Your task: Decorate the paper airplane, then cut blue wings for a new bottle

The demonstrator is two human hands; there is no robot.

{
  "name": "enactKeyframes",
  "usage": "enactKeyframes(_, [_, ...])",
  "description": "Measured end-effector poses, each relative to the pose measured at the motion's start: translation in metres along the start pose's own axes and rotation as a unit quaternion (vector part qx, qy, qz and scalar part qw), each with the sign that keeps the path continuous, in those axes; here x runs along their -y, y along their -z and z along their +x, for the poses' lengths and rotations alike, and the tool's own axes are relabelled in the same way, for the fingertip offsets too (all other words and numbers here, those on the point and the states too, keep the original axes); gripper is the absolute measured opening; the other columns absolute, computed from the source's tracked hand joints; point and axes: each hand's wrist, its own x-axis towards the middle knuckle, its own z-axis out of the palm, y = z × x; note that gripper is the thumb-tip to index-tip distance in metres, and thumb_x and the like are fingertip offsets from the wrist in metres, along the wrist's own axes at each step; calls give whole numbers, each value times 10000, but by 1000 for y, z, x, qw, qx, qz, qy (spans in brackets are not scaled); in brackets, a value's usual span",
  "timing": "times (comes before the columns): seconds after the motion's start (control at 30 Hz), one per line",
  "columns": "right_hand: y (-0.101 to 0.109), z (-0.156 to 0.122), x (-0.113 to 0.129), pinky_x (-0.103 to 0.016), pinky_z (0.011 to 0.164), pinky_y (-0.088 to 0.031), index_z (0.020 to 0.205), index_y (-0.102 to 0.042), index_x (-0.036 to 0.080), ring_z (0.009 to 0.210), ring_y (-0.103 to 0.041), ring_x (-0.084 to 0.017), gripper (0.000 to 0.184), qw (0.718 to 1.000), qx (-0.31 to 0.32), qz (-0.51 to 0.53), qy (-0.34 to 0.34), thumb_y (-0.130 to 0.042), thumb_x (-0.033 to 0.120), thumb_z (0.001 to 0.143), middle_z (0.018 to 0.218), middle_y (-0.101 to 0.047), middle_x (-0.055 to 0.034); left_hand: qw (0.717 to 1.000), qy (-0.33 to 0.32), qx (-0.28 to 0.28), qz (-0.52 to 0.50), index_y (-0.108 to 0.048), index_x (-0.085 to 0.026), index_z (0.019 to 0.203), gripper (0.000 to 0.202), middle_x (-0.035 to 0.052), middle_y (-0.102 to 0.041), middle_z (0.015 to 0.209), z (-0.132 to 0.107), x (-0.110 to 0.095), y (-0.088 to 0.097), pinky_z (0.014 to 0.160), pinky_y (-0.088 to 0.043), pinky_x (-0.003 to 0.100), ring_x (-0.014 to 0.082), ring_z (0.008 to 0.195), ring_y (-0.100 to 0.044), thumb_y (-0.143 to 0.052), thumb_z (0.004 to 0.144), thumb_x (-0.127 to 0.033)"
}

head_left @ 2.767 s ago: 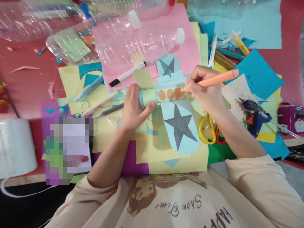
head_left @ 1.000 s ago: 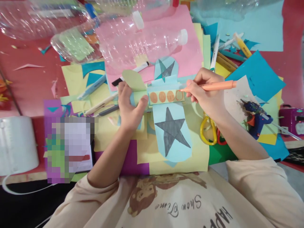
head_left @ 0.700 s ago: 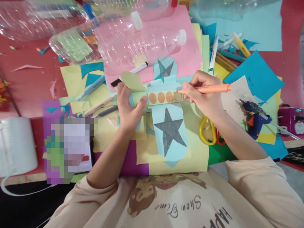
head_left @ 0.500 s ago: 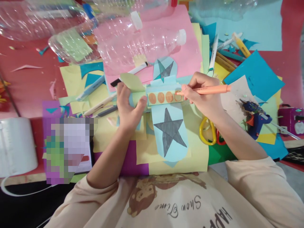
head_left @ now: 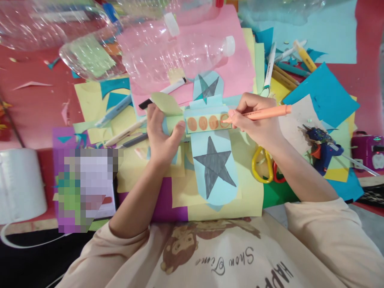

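An orange felt-tip marker [head_left: 267,113] is pinched in my right hand [head_left: 257,116], its tip on the rightmost circle of a pale green paper strip [head_left: 198,130]. Orange circles run along that strip; the others are filled and the rightmost looks partly coloured. My left hand [head_left: 163,134] grips the left end of this paper model between thumb and fingers. Below the strip hangs a light blue rounded flap [head_left: 228,188] with a dark star, and above it stands a smaller starred flap [head_left: 218,94]. A pale green leaf-shaped piece [head_left: 165,103] rises beside my left fingers.
Yellow-handled scissors [head_left: 254,168] lie under my right forearm. A blue glue gun [head_left: 325,158] rests at the right. Clear plastic bottles [head_left: 192,56] lie across the back, with a black-capped marker [head_left: 163,92] in front. At the left are a white roll [head_left: 22,186] and a blurred-out screen.
The marker tip has shifted slightly within the rightmost circle, which shows a little more orange. My left hand keeps its place on the paper model.
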Motion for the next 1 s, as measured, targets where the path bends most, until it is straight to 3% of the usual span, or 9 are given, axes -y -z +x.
enactKeyframes(0.17, [1,1,2,-263,497,-413,571,-392,221,520,-566,-107,366,1000,12,10,-14,-646,236,834,512,-449,59,1000,0,6,-3,-526,-262,769,359,45,-510,873,-1,0,1,827,-455,473,261,915,-540,-552,788,-620])
enactKeyframes(0.43, [2,2,2,-250,481,-403,559,-372,221,500,-482,-89,380,999,22,5,-32,-662,249,803,514,-449,58,1000,-5,-5,11,-532,-261,740,384,42,-507,814,1,0,1,780,-478,461,244,846,-544,-559,761,-643])
enactKeyframes(1.0, [2,3,4,-255,452,-322,525,-333,215,466,-390,-68,410,999,29,11,-30,-656,191,777,488,-382,62,1000,1,-8,11,-530,-250,748,414,43,-516,832,1,1,1,796,-473,477,251,896,-552,-546,765,-664])
